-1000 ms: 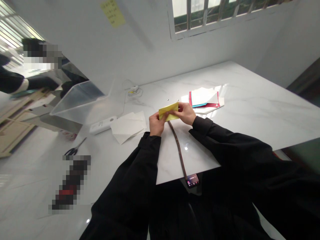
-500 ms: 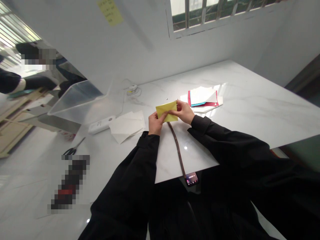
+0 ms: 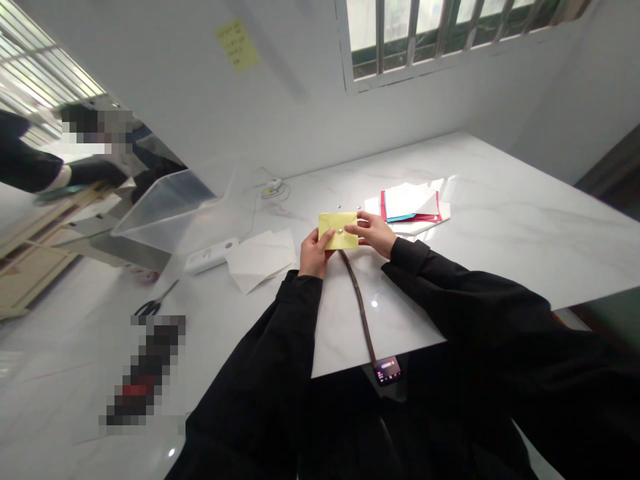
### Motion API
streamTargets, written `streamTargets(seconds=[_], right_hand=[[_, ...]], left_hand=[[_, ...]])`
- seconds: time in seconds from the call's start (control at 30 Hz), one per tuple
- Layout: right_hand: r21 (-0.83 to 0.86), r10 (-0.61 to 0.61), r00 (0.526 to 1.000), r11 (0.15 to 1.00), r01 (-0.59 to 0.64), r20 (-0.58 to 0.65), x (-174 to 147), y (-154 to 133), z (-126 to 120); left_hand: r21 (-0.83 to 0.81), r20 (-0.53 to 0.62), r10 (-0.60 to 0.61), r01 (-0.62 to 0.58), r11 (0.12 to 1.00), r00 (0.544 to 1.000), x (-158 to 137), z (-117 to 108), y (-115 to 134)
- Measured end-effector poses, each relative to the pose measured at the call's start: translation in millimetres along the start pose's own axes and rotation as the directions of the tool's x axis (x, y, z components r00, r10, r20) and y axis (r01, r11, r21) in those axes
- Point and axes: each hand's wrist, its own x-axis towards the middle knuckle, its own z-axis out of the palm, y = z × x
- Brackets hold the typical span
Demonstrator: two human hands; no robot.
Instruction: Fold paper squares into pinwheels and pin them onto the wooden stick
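Note:
A small yellow paper envelope (image 3: pixel 330 241) is held above the white marbled table (image 3: pixel 525 220), with a shiny silver dot at its middle. My left hand (image 3: pixel 314 256) grips its left side, thumb on the face. On the right edge, my right hand (image 3: pixel 376 235) pinches it, fingertips near the silver dot. Below the envelope a thin brown stick (image 3: pixel 361 307) runs toward the table's front edge. Two more tiny shiny dots lie on the table just behind the envelope.
White paper sheets (image 3: pixel 263 260) and a white box-shaped device (image 3: pixel 213 255) lie to the left. Red, blue and white papers (image 3: pixel 413 203) are stacked at the right. Scissors (image 3: pixel 155 301), a clear plastic bin (image 3: pixel 170 210) and a phone (image 3: pixel 389 370) are around. Another person's sleeve (image 3: pixel 30 160) shows far left.
The envelope has turned so that its face with the silver dot shows. My right fingers have shifted onto that face. The whole view has moved slightly.

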Motion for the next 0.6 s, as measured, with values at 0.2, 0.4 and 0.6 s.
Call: streamTargets(seconds=[0.2,0.4,0.6], right_hand=[[0.047,0.047,0.997,0.998,-0.049,0.060,-3,1,-1],[0.060,0.078,0.995,0.995,-0.081,0.060,1,-3,-6],[0.098,0.085,0.994,0.991,-0.091,0.065,6,-14,-35]], left_hand=[[0.039,0.026,0.029,-0.030,0.999,0.999,-3,3,1],[0.159,0.035,0.074,-0.079,0.984,0.997,1,-3,5],[0.831,0.017,0.277,-0.167,0.530,0.961,4,-18,9]])
